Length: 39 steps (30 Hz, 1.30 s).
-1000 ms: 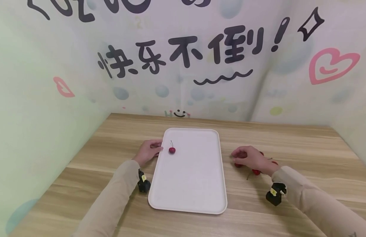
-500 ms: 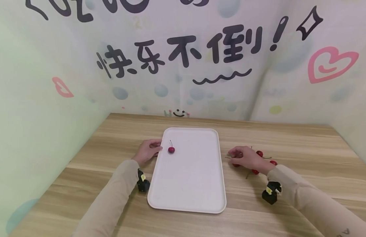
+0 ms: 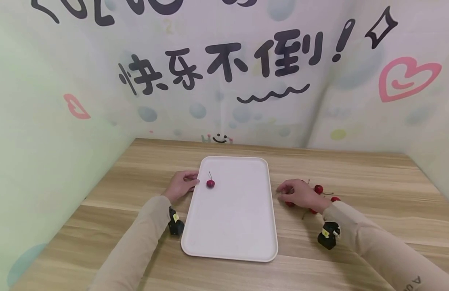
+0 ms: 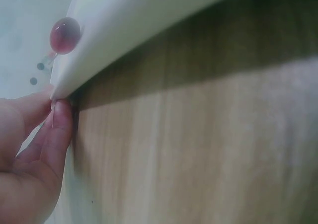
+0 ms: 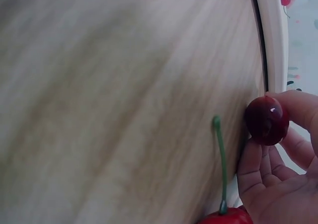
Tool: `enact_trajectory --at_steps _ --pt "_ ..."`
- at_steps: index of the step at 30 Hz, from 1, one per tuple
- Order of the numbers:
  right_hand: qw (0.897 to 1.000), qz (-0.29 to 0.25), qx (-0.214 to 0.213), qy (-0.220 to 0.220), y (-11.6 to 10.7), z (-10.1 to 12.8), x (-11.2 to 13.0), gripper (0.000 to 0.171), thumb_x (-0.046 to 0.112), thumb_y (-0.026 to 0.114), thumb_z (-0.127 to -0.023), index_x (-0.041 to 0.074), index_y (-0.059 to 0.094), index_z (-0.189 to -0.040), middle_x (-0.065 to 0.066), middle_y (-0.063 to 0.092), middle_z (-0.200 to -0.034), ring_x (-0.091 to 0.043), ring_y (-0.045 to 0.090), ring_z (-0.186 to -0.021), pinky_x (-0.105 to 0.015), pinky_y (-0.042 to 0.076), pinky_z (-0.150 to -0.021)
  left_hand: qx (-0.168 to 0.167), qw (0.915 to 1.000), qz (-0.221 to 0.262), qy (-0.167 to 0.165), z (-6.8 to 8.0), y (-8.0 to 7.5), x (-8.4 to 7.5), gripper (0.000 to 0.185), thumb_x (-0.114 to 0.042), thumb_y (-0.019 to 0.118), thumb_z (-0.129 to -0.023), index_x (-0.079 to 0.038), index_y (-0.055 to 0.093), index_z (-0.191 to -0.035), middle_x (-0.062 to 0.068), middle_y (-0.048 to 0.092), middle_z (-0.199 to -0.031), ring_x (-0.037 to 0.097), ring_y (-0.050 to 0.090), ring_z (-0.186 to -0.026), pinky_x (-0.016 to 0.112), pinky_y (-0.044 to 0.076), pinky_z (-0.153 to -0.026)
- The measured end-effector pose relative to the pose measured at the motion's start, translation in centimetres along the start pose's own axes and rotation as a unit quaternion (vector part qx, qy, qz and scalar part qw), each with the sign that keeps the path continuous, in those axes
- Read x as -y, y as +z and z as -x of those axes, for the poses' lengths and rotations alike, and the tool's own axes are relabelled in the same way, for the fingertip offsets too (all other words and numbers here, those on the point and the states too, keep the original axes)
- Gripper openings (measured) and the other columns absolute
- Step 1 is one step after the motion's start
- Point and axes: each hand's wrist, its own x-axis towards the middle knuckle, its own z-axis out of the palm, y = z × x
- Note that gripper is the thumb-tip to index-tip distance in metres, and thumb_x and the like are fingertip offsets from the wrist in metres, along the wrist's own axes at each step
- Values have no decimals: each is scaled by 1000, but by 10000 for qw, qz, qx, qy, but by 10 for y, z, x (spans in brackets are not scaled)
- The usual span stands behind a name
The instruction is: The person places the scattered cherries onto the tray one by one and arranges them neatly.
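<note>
My left hand (image 3: 180,186) pinches the left rim of a white rectangular tray (image 3: 231,218), as the left wrist view shows with fingertips (image 4: 62,107) at its edge. One dark red cherry (image 3: 210,184) with a thin stem sits on the tray near that hand. To the right of the tray, my right hand (image 3: 298,193) is low over the wooden table. In the right wrist view its thumb and fingers pinch a dark cherry (image 5: 267,120), which the hand hides from the head view. Just below it lies another cherry (image 5: 226,217) with a green stem.
Several cherries, one of them a bright red cherry (image 3: 318,188), lie on the wooden table (image 3: 373,182) around and behind my right hand. A printed fabric backdrop (image 3: 224,113) stands along the table's far edge and sides. Black cameras (image 3: 327,236) hang from both wrists.
My right hand has shifted a little left toward the tray, uncovering more of the cherries behind it. The left hand, tray and cherry on it have stayed in place.
</note>
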Motion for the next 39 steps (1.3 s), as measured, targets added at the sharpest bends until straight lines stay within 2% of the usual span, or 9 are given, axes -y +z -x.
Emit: enact_trajectory --at_steps 11,22,32,39 --pt "10000 -3 -52 -26 -2 2 -1 13 8 62 -82 1 65 -92 -6 62 -88 -16 54 -79 -29 47 -70 -4 9999 -96 -48 1 0 -1 35 -7 59 -85 1 53 -119 16 57 -105 24 56 -91 27 52 -73" --pt "9996 -213 -159 123 -7 5 0 13 6 60 -83 2 65 -93 -5 62 -85 -16 51 -74 -27 46 -63 -3 10000 -64 -8 0 0 -1 35 -6 59 -85 2 53 -118 17 57 -104 24 56 -90 27 52 -71" --pt "9995 -200 -235 42 -9 6 3 13 6 61 -82 1 65 -93 -5 63 -87 -17 53 -76 -29 47 -67 -45 9999 -94 -18 1 1 -1 36 -6 59 -84 1 54 -119 16 58 -104 23 56 -89 28 52 -72" --pt "9986 -387 -353 67 -11 6 7 17 8 60 -84 0 65 -97 -10 64 -91 -17 56 -76 -27 49 -66 -72 9999 -63 -86 1 1 -1 36 -7 59 -85 -1 54 -119 15 58 -104 23 56 -90 28 52 -72"
